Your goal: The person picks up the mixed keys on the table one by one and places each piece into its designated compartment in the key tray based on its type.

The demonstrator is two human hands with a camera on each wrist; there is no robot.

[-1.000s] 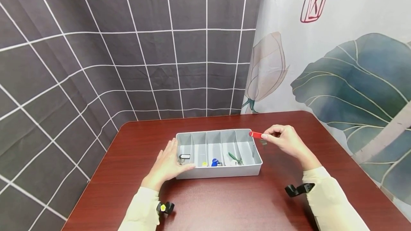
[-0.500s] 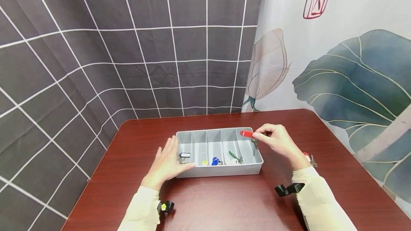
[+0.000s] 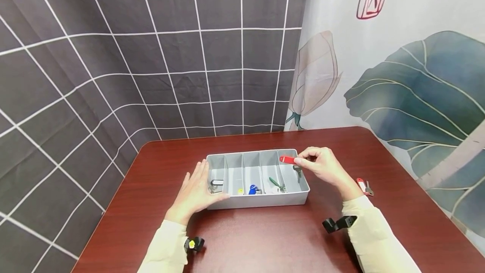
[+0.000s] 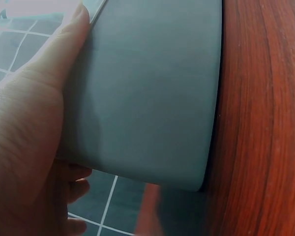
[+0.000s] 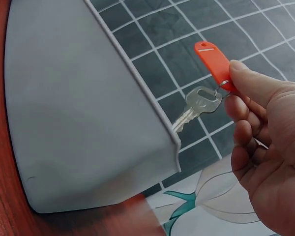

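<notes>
My right hand pinches a red key tag between thumb and forefinger. A silver key hangs from its ring, over the rightmost compartment of a grey divided tray. My left hand lies against the tray's front left corner, fingers extended along the left end and thumb along the front rim. Inside the tray are a key with a black-framed tag in the leftmost compartment, a yellow piece, a blue tag and a green tag with a key.
Another red key tag with a key lies on the reddish-brown table, right of the tray and beside my right wrist. A dark gridded curtain and a white flowered curtain hang behind the table.
My right hand has moved left, carrying the red key tag and its key from the tray's right edge to over the rightmost compartment. My left hand keeps its place on the tray.
</notes>
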